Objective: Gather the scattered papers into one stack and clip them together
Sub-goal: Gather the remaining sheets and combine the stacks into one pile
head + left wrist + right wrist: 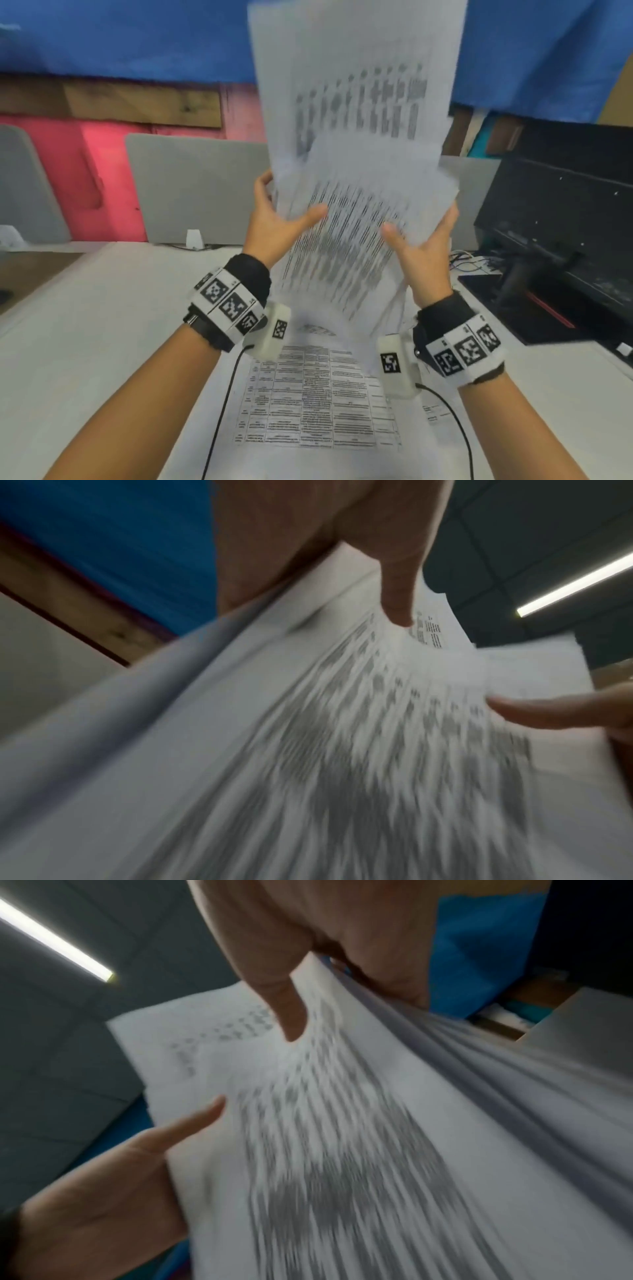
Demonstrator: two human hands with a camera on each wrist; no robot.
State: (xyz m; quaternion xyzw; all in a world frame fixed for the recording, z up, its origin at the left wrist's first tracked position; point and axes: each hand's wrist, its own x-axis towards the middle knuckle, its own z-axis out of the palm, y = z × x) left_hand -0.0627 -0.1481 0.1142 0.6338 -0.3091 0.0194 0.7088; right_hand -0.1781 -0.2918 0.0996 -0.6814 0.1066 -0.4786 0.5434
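Papers (359, 144) stand upright and blurred above the bench (102, 342), clasped between both hands: left hand (274, 222) on the left edge, right hand (421, 246) on the right, thumbs in front. Sheets are visibly staggered at the top, so a slack hold while squaring could, in my judgement, let one slide out. One printed sheet (315, 394) lies uncollected on the bench below; no clip is visible. Open bench lies to the left; a dark machine (565, 222) crowds the right.

Left wrist view: the thumb (400, 593) presses the front sheet, fingers behind the bundle. Sheet edges fan apart at the left.

Right wrist view: same clasp, thumb (291, 1007) in front; layers splay along the right edge, which risks creasing.
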